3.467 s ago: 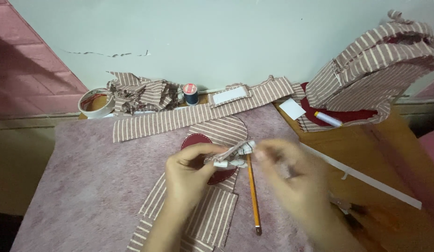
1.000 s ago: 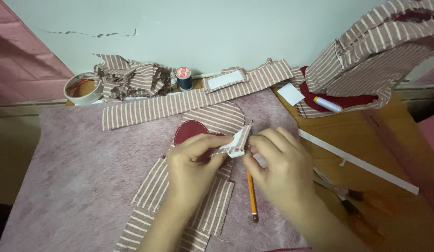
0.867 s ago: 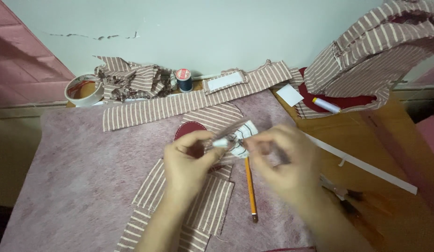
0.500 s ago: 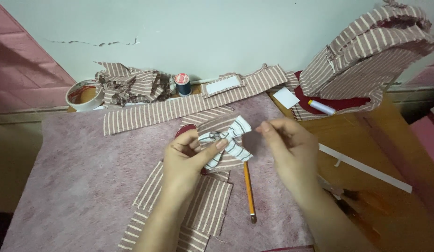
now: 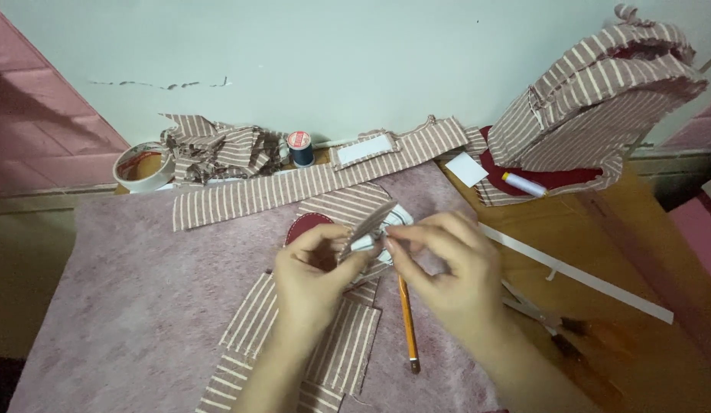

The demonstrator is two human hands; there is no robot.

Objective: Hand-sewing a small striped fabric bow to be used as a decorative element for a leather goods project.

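Bow (image 5: 370, 229) of striped cloth, folded and gathered but not yet bound, sits mid-worktop above a pencil (image 5: 406, 321), pinched shut between left hand (image 5: 313, 279) and right hand (image 5: 447, 271).

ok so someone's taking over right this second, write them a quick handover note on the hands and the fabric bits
Left hand: pinches the small folded striped fabric piece from the left.
Right hand: fingers grip the same piece from the right, just above the mat.
Nearby: orange pencil lies on the pink mat beside the right hand; flat striped panels lie under the wrists; long striped strip lies behind; scissors on the wood to the right; thread spool and tape roll by the wall.
Done: piece folded, gathered at its middle.
Left: nothing visibly ties it yet; it is held only by the fingers.
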